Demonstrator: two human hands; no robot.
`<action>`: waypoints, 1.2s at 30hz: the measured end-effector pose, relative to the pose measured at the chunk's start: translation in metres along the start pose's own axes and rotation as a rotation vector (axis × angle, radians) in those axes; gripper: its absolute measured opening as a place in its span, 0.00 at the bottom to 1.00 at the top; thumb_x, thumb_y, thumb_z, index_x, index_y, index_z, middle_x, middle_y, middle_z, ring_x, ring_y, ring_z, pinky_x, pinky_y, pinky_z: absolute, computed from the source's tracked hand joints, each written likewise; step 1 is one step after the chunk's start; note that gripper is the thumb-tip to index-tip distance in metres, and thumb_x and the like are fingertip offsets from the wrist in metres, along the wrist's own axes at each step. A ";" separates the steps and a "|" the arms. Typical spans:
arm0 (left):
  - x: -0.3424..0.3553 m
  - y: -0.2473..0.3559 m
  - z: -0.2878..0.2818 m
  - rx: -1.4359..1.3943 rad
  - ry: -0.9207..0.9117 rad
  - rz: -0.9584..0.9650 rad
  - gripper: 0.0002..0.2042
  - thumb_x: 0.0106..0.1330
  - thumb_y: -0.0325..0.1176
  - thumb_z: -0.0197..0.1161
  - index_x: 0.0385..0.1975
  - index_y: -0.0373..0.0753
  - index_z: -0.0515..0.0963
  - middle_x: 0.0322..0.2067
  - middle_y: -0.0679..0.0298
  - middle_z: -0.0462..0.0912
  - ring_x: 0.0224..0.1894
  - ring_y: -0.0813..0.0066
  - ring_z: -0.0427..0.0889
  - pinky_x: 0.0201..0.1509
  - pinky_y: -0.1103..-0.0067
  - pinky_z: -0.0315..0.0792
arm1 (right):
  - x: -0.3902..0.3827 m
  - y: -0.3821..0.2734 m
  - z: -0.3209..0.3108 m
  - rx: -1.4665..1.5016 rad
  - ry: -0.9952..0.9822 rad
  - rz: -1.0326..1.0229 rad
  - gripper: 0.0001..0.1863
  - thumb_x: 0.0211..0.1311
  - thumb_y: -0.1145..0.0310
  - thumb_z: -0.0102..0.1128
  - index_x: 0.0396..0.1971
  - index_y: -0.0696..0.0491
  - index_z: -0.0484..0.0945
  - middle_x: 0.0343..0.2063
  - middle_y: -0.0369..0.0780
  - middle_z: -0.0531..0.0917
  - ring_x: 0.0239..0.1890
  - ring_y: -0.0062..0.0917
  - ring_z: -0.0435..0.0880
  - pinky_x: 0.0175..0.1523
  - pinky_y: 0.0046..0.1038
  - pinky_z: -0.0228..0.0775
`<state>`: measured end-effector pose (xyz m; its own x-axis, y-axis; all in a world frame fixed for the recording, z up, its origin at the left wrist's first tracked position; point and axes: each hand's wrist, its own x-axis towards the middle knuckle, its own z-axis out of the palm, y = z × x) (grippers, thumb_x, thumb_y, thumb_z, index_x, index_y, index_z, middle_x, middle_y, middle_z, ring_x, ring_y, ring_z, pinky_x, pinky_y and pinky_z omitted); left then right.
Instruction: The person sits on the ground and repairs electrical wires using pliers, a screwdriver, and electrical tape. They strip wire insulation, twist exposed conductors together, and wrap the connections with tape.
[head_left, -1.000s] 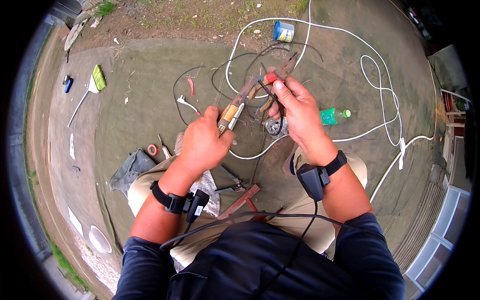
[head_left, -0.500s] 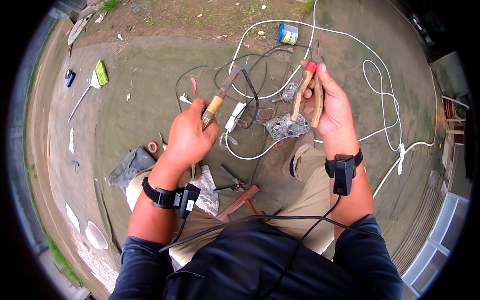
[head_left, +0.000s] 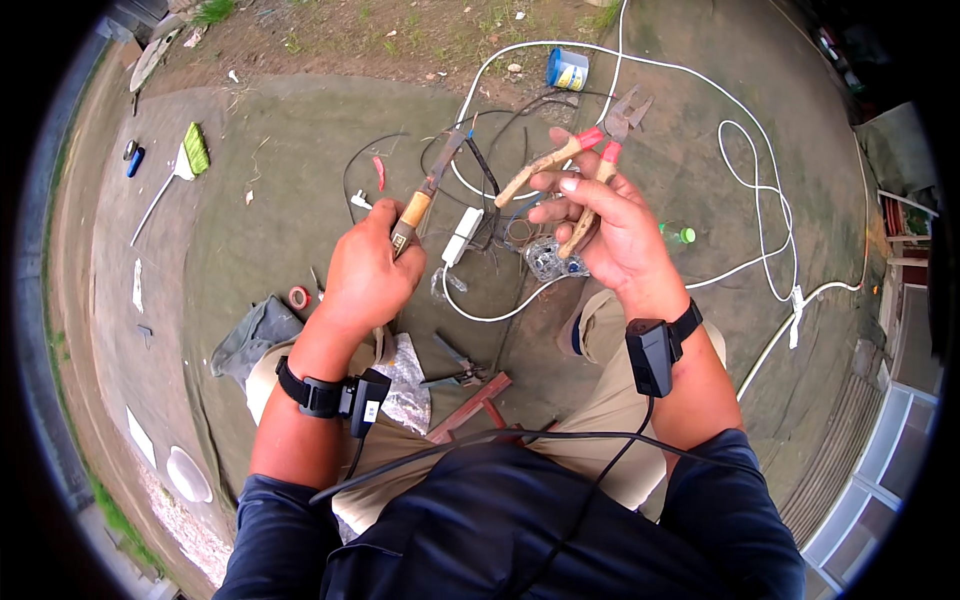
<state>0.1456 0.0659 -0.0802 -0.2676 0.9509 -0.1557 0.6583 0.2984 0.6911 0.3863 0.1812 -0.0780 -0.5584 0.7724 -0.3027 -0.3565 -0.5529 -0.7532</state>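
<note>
Pliers (head_left: 614,124) tilt above the mat (head_left: 280,190) in the right hand (head_left: 622,236), fingers loosely around them; their handles have just spread, leaving the jaws parted and gripping nothing. Fingers of the left hand (head_left: 370,270) clamp a knife (head_left: 414,209), its tip near a blue wire end (head_left: 471,133).

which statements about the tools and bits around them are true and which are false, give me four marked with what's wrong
1. The tape roll lies left of the left hand. True.
2. The left hand grips a hammer. False: it grips a knife.
3. The right hand holds pliers with their handles spread apart. True.
4. The green-capped bottle is left of the knife. False: the bottle is right of the pliers.
</note>
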 end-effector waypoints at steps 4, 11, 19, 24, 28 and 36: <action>0.000 -0.006 0.002 0.115 0.037 0.023 0.12 0.56 0.27 0.56 0.41 0.34 0.73 0.29 0.51 0.82 0.34 0.48 0.82 0.41 0.64 0.74 | -0.004 -0.003 -0.006 -0.124 -0.068 0.000 0.31 0.60 0.77 0.49 0.67 0.53 0.65 0.45 0.42 0.81 0.36 0.27 0.87 0.29 0.21 0.73; 0.002 -0.008 -0.004 0.253 0.110 0.042 0.13 0.56 0.27 0.56 0.41 0.35 0.73 0.30 0.51 0.83 0.35 0.46 0.81 0.41 0.60 0.74 | -0.003 -0.003 -0.022 -0.804 -0.045 -0.319 0.26 0.56 0.77 0.47 0.58 0.58 0.74 0.46 0.37 0.80 0.46 0.19 0.79 0.47 0.22 0.71; -0.001 -0.007 -0.007 0.274 0.086 0.100 0.15 0.53 0.30 0.60 0.41 0.33 0.72 0.32 0.46 0.82 0.35 0.43 0.81 0.40 0.57 0.75 | -0.002 0.008 -0.022 -0.866 -0.101 -0.113 0.24 0.56 0.77 0.47 0.54 0.60 0.76 0.45 0.40 0.83 0.48 0.25 0.79 0.56 0.29 0.69; -0.002 -0.007 -0.004 0.278 0.067 0.114 0.15 0.53 0.30 0.60 0.41 0.33 0.72 0.32 0.45 0.82 0.34 0.43 0.82 0.40 0.57 0.75 | -0.001 0.010 -0.016 -1.237 -0.040 -0.253 0.26 0.55 0.76 0.48 0.56 0.59 0.75 0.47 0.50 0.81 0.51 0.42 0.80 0.58 0.35 0.69; -0.002 -0.003 -0.002 0.277 0.060 0.106 0.15 0.53 0.30 0.60 0.41 0.33 0.72 0.31 0.45 0.82 0.34 0.42 0.82 0.40 0.57 0.75 | -0.002 0.014 -0.019 -1.374 0.003 -0.376 0.28 0.54 0.76 0.49 0.59 0.57 0.73 0.50 0.53 0.79 0.54 0.48 0.77 0.60 0.39 0.68; -0.003 -0.004 0.002 0.290 0.058 0.136 0.16 0.53 0.31 0.60 0.41 0.33 0.73 0.32 0.45 0.82 0.35 0.43 0.82 0.40 0.57 0.75 | 0.000 0.017 -0.020 -1.446 0.025 -0.428 0.31 0.55 0.76 0.50 0.63 0.54 0.70 0.52 0.52 0.79 0.54 0.47 0.77 0.60 0.40 0.69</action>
<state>0.1452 0.0620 -0.0836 -0.1980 0.9798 -0.0293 0.8613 0.1882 0.4720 0.3954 0.1775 -0.1028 -0.5887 0.8040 0.0845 0.5473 0.4733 -0.6902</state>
